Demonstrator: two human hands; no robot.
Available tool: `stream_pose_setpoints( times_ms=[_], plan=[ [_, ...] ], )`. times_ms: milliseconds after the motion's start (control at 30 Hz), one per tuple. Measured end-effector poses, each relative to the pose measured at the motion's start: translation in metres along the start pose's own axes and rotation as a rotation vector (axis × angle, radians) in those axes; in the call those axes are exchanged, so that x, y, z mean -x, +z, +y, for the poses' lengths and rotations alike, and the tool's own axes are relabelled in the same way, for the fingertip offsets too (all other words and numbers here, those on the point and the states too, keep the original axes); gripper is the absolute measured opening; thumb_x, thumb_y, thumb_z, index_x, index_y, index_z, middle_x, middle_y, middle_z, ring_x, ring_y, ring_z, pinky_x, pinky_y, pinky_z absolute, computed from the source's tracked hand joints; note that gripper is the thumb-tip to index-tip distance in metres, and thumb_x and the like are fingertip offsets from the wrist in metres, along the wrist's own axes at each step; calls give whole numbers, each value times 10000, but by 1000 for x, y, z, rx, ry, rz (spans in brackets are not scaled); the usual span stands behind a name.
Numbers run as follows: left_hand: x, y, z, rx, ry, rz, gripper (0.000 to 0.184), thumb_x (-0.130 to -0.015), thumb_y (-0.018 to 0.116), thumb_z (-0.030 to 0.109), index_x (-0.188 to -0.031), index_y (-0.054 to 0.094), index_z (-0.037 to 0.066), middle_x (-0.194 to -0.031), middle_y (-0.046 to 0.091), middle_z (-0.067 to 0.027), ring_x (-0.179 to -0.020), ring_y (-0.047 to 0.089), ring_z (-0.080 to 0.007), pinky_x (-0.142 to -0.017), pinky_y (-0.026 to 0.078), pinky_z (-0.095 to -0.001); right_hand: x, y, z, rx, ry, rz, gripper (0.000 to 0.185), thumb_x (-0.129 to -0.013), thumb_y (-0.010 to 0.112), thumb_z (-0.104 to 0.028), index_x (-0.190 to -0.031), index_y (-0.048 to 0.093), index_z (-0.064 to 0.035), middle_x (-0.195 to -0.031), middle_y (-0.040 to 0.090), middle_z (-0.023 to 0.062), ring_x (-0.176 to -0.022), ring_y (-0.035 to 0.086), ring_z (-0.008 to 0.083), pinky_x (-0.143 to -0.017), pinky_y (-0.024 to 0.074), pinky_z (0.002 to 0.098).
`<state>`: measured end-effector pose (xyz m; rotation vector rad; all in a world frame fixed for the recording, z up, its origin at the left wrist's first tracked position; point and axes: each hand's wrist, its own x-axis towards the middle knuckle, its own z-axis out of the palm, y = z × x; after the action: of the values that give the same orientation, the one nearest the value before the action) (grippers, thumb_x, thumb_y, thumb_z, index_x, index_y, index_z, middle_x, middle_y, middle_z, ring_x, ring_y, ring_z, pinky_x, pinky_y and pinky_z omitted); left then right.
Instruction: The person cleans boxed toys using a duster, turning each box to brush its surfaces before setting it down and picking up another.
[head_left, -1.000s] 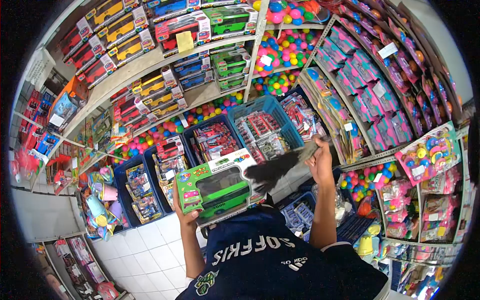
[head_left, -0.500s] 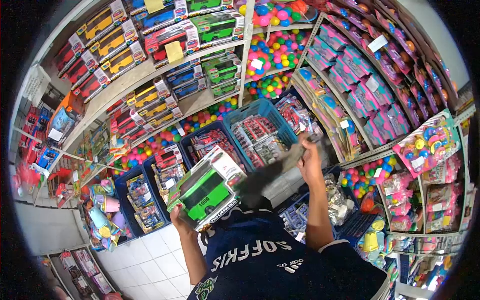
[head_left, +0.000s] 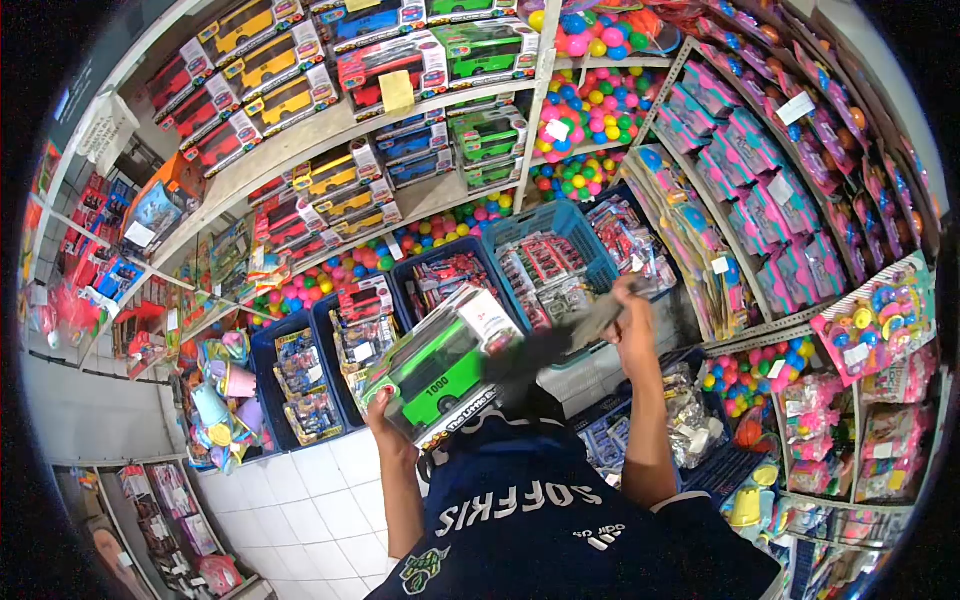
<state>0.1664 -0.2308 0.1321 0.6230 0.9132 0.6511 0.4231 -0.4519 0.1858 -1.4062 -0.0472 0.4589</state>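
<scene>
My left hand (head_left: 395, 435) grips the lower left corner of a boxed toy bus (head_left: 445, 375). The bus is green, marked 1000, and shows through the window of its tilted box, in front of my chest. In my right hand (head_left: 635, 325), the fingers are wrapped round the grey end of a duster (head_left: 530, 352). Its dark, soft-looking head is smeared by motion and lies over or against the right end of the box; whether it touches cannot be made out.
Shelves of boxed toy buses (head_left: 490, 50) rise ahead. Below stand blue crates (head_left: 290, 365) and a teal basket (head_left: 605, 270) full of packaged toys. Colourful balls (head_left: 590, 120) fill bins behind. Bagged toys (head_left: 780, 210) hang at the right, and toy buckets (head_left: 210, 405) stand at the left.
The whole scene has shifted right and slightly down as the view turned. The duster has moved a little against the box. Both hands keep their hold.
</scene>
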Motion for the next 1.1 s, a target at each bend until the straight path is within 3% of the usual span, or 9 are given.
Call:
stream_pose_setpoints(
  times_ms=[167,333,467,533,600,800,867,900,1100],
  plan=[
    [-2,4,-12,-26,2,46,490,-736,717,428,-1084,593,106,-1106,572,-66,-1084,514,-255,-948,413,-406,25,25,-9,234,115,-198,240,-894,532,-371,-946,535,-137,-645,456,-40,-478,409,73,-433,310,238],
    [-2,9,-16,16,-4,27,478,-808,632,436,-1165,568,125,-1124,593,-58,-1048,572,-251,-893,468,-386,-6,2,5,-1,-10,142,187,-909,520,-338,-960,535,-159,-638,452,-48,-470,389,54,-416,267,221],
    [-4,14,-14,12,24,40,483,-811,631,438,-1165,569,116,-1134,593,-62,-1043,574,-251,-887,472,-385,7,13,15,140,103,-69,267,-915,539,-389,-1029,532,-148,-703,492,-31,-493,418,55,-424,282,219],
    [-8,11,-18,62,-34,-28,537,-781,691,431,-1175,562,90,-1170,560,-61,-1137,500,-238,-1001,385,-413,28,39,24,151,132,-193,319,-920,557,-405,-1084,514,-135,-752,531,6,-510,476,83,-442,339,227],
    [-12,11,-25,38,-21,-5,507,-796,666,436,-1164,568,102,-1144,579,-61,-1086,535,-243,-943,426,-401,44,56,29,204,127,-366,343,-925,564,-405,-1112,519,-121,-766,541,14,-521,503,98,-451,372,243],
    [-5,15,-23,3,69,11,480,-804,657,437,-1143,580,105,-1127,595,-65,-1064,557,-249,-914,449,-400,1,15,40,25,35,128,275,-935,554,-376,-1061,521,-134,-736,489,-21,-549,446,50,-427,326,210],
    [-11,7,-29,9,61,36,478,-805,662,429,-1144,577,103,-1139,588,-64,-1070,552,-247,-924,445,-398,1,2,21,-80,-46,105,267,-933,552,-387,-1047,524,-147,-729,473,-24,-527,404,42,-437,299,206],
    [-14,4,-32,16,62,37,478,-805,662,429,-1144,577,103,-1139,588,-64,-1070,552,-247,-924,445,-398,4,11,13,-96,-44,197,186,-963,502,-335,-959,510,-149,-598,382,-62,-452,305,43,-418,241,227],
    [-40,-12,-52,-29,66,-5,474,-818,664,430,-1149,572,104,-1135,584,-61,-1057,558,-242,-917,450,-393,51,70,32,68,157,-134,316,-958,569,-379,-1093,486,-106,-703,490,-2,-474,473,79,-397,349,222]
  ],
)
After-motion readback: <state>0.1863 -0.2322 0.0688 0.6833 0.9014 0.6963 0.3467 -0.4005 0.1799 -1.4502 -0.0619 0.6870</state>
